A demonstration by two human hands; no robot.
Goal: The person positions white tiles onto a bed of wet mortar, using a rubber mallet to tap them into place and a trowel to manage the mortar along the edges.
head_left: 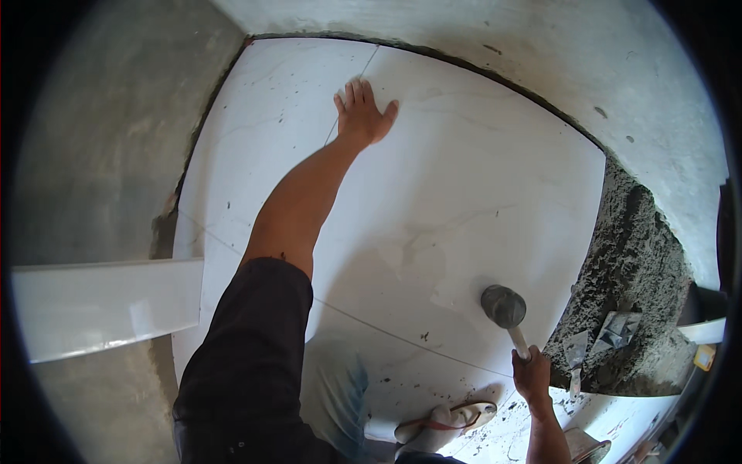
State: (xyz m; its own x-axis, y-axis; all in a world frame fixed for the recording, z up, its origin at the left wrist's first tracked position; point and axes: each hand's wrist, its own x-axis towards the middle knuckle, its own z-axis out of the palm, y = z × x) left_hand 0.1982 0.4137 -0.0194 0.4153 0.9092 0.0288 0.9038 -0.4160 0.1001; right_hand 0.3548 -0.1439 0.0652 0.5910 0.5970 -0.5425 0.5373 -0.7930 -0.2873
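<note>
No legible lettering, numbers or signs anywhere.

Left hand and right hand: both bare, fingers and thumb exposed. Left sleeve: dark, near-black cloth, loose cut, hem at about the elbow; small pale specks low on the fabric. Left and right forearms: uncovered. Trouser leg: faded blue, creased, denim-like, outline blurred. Sandal: thong type, pale tan footbed, reddish strap, darker edge.

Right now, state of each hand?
Left hand: open, palm down on the white tiles.
Right hand: closed, holding the dark-headed mallet by its handle.
</note>
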